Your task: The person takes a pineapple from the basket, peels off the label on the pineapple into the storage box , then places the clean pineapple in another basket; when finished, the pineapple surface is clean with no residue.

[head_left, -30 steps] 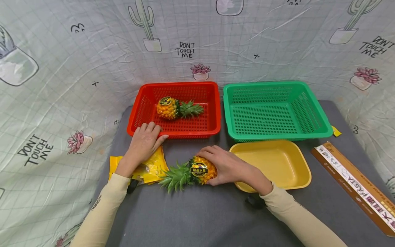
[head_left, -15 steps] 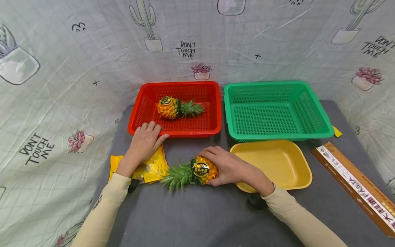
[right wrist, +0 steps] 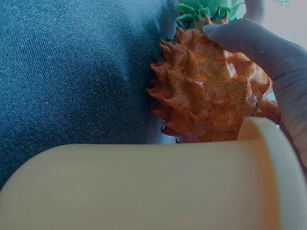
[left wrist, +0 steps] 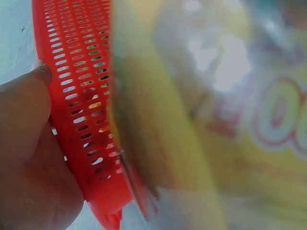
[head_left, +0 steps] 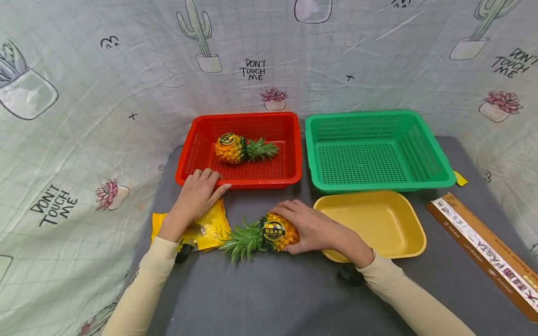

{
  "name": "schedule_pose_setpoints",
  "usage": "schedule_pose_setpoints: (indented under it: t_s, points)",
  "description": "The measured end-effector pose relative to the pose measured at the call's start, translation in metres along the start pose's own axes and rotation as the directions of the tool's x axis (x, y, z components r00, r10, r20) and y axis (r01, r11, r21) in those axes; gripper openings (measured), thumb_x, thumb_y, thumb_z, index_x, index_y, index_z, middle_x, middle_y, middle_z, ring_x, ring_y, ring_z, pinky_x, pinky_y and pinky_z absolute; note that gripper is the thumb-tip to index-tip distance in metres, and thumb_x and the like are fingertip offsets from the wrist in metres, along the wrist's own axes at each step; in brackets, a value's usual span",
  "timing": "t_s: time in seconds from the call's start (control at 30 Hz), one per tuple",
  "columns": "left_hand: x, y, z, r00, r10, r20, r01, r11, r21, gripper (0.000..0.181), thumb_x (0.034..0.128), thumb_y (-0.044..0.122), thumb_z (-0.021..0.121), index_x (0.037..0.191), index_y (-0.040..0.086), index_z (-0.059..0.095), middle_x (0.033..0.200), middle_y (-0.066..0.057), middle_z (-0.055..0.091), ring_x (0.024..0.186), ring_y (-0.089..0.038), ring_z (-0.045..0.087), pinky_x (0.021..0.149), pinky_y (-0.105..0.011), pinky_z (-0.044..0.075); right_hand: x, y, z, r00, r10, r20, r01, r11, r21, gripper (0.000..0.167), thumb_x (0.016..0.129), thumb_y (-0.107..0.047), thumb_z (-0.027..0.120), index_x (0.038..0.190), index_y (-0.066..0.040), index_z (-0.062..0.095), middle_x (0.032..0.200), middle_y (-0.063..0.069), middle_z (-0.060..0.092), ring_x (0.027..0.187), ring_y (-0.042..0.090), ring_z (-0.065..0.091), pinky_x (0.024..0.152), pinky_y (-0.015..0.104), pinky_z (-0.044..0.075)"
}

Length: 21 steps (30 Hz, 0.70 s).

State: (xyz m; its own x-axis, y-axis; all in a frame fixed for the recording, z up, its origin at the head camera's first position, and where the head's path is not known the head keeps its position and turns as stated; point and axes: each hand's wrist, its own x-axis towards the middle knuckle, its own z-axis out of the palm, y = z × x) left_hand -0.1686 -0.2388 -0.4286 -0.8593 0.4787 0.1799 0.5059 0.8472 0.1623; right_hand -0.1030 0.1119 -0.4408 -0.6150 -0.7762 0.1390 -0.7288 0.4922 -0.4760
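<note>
At the near left part of its rim, the red basket (head_left: 290, 179) is gripped by my left hand (head_left: 196, 193), fingers over the edge. In the left wrist view the basket's slotted wall (left wrist: 81, 105) rises beside that hand. A pineapple (head_left: 256, 151) lies on its side inside the basket. On the table, my right hand (head_left: 313, 228) holds a second pineapple (head_left: 290, 235) round its body, leaves pointing left and a black label upward. The right wrist view has the thumb (right wrist: 259, 45) lying along the spiky orange body (right wrist: 206, 91).
Yellow packets (head_left: 214, 228) lie under my left wrist. A green basket (head_left: 443, 177) stands at the back right, with a yellow tub (head_left: 414, 228) before it, beside my right wrist. A long pasta box (head_left: 483, 247) lies at the right. Behind hangs a printed curtain (head_left: 319, 65).
The view has shifted very slightly. Both hands, both pineapples and the baskets stay where they were.
</note>
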Motion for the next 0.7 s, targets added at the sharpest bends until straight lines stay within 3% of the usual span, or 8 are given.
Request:
schedule_pose_setpoints:
  t_s: [0.17, 0.27, 0.43, 0.57, 0.7]
  points:
    - [-0.003, 0.009, -0.005, 1.000, -0.007, -0.003, 0.007, 0.996, -0.089, 0.039, 0.1105, 0.041, 0.057, 0.123, 0.004, 0.062, 0.117, -0.015, 0.057, 0.104, -0.038, 0.049, 0.087, -0.053, 0.041, -0.001, 0.000, 0.002, 1.000, -0.009, -0.012, 0.009, 1.000, 0.001, 0.088, 0.075, -0.041, 0.092, 0.149, -0.013, 0.053, 0.140, 0.001, 0.054, 0.121, 0.021, 0.051, 0.096, 0.039, 0.050]
    - [-0.005, 0.018, -0.009, 0.999, 0.024, -0.041, -0.030, 0.986, -0.167, 0.047, 0.1096, 0.040, 0.059, 0.140, 0.004, 0.058, 0.131, -0.015, 0.055, 0.114, -0.039, 0.049, 0.097, -0.055, 0.040, -0.002, 0.001, 0.002, 1.000, -0.010, -0.021, 0.010, 1.000, 0.002, 0.087, 0.075, -0.040, 0.092, 0.148, -0.013, 0.053, 0.140, 0.001, 0.054, 0.120, 0.020, 0.051, 0.096, 0.038, 0.050]
    - [-0.013, 0.033, -0.019, 0.989, 0.056, -0.137, -0.089, 0.965, -0.245, 0.057, 0.1071, 0.040, 0.064, 0.152, 0.008, 0.050, 0.141, -0.012, 0.052, 0.126, -0.035, 0.047, 0.108, -0.053, 0.037, -0.002, 0.001, 0.001, 1.000, 0.000, -0.007, 0.000, 1.000, 0.003, 0.087, 0.076, -0.041, 0.091, 0.149, -0.015, 0.052, 0.141, 0.000, 0.053, 0.121, 0.019, 0.050, 0.098, 0.038, 0.048]
    - [-0.018, 0.048, -0.028, 0.982, 0.078, -0.173, -0.124, 0.955, -0.269, 0.068, 0.1036, 0.039, 0.070, 0.160, 0.013, 0.042, 0.145, -0.011, 0.050, 0.128, -0.032, 0.049, 0.109, -0.051, 0.039, -0.003, 0.001, 0.001, 1.000, 0.019, 0.014, -0.019, 1.000, 0.004, 0.087, 0.077, -0.042, 0.091, 0.151, -0.017, 0.051, 0.142, -0.002, 0.052, 0.122, 0.018, 0.049, 0.099, 0.037, 0.048]
    - [-0.022, 0.064, -0.031, 0.986, 0.098, -0.138, -0.138, 0.935, -0.326, 0.086, 0.0994, 0.039, 0.076, 0.167, 0.019, 0.027, 0.142, -0.009, 0.050, 0.124, -0.027, 0.052, 0.102, -0.047, 0.046, -0.003, 0.001, 0.002, 0.999, 0.028, 0.017, -0.028, 0.999, 0.018, 0.087, 0.077, -0.041, 0.091, 0.150, -0.017, 0.052, 0.142, -0.003, 0.052, 0.122, 0.016, 0.049, 0.099, 0.037, 0.049]
